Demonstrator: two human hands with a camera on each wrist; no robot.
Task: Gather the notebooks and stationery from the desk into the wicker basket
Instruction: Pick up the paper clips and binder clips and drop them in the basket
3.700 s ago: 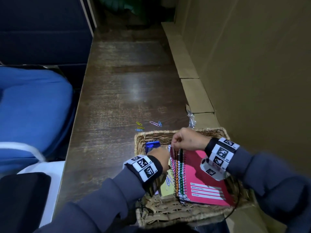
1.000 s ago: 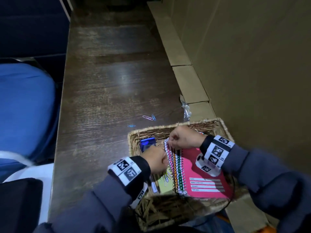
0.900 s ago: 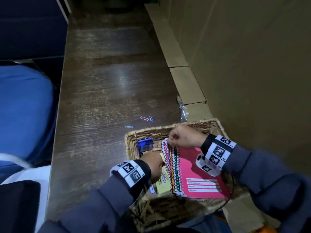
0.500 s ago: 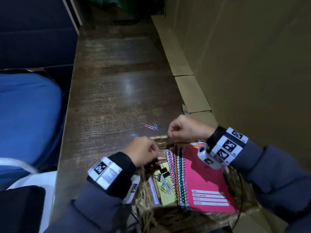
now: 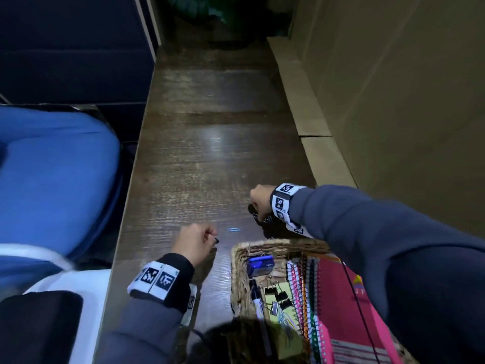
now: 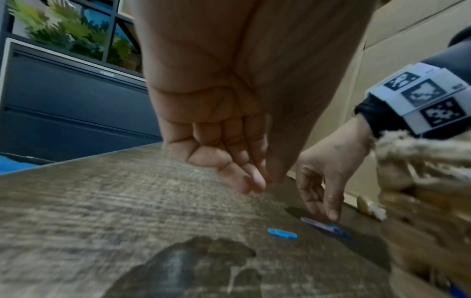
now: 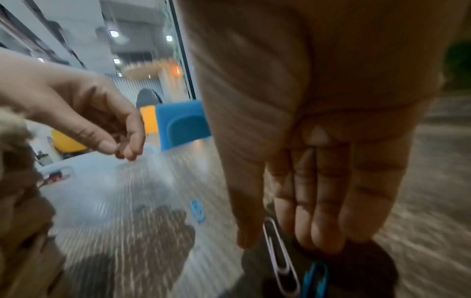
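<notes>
From above, the woven wicker basket (image 5: 237, 282) is seen holding spiral notebooks (image 5: 338, 298); one small blue paper clip (image 5: 234, 229) lies beyond its rim. Beside it, the left hand (image 6: 229, 129) is kept loosely curled, empty. Under the right hand (image 7: 318, 161), whose fingers are stretched down to pick, a long white paper clip (image 7: 280, 260) is nearly touched.

Both of your hands are now out of the woven wicker basket (image 5: 237, 264), where they were working at the spiral-bound pink notebooks (image 5: 338, 298) a moment ago. Your right hand (image 5: 259, 198) now reaches down over the dark wooden desk (image 5: 210, 153), fingers (image 7: 318, 201) extended just above a white wire paper clip (image 7: 279, 260) and a blue one beside it. Your left hand (image 5: 194, 239) now hovers loosely curled over the desk left of the basket, near a small blue paper clip (image 5: 234, 229).
</notes>
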